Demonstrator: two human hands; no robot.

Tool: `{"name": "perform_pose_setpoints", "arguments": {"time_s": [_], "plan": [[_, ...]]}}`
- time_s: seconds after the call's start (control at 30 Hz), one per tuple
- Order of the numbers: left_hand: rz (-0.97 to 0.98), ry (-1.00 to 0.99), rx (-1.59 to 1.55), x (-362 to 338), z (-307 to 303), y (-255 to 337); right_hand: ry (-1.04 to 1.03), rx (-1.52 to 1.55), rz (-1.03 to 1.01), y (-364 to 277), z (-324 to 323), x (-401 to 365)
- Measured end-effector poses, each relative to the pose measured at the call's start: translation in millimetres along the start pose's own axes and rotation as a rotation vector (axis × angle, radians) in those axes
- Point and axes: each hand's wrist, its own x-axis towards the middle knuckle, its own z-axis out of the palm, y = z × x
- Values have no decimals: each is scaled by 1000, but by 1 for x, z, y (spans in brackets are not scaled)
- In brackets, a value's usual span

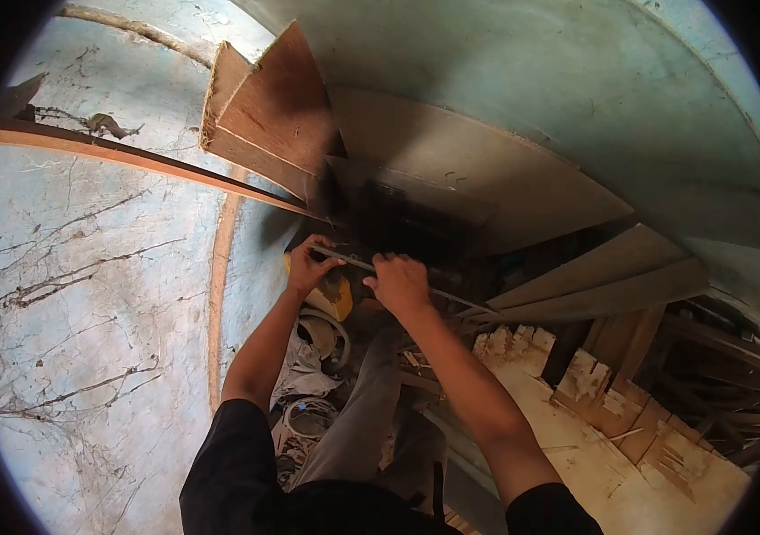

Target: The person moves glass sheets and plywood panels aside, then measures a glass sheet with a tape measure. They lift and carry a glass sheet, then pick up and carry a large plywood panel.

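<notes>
- Head view, hands: the left hand (pixel 309 266) and the right hand (pixel 400 283) are both closed around one thin rod (pixel 351 261). The fingers wrap over it from above, and the two grips sit close together.
- Head view, position of the rod: it lies nearly level in a dark corner at the foot of the leaning plywood sheets (pixel 451 169). Its far end runs on to the right, past the right hand, towards more stacked boards. Whether it is metal or wood cannot be told.
- Head view, handling: the rod looks slender, light and straight, so it is probably stiff over a short span but liable to flex or whip at its free end. A two-handed hold near the middle, as shown, seems apt. Its narrow section may turn in the palm.
- Head view, surroundings: a yellow object (pixel 337 296) sits just below the left hand, and a coiled hose (pixel 309 416) lies lower, beside the person's leg. A splintered board (pixel 594 446) lies to the right. A cracked wall (pixel 86 294) carries a wooden strip (pixel 130 157).
</notes>
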Motion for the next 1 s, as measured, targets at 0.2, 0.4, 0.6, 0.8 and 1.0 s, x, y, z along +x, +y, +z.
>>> {"name": "perform_pose_setpoints", "arguments": {"time_s": [0.2, 0.4, 0.6, 0.8, 1.0], "plan": [[-38, -27, 16, -14, -8, -3, 20, -1, 0, -11, 28, 4], [98, 9, 252, -18, -14, 1, 27, -150, -115, -14, 36, -5], [113, -35, 228, -31, 7, 17, -73, -114, -29, -4, 20, -39], [197, -124, 215, -39, 18, 55, 51, -115, -22, 0, 7, -80], [338, -198, 325, -50, 28, 101, 99, -60, 1, -4, -11, -129]]}}
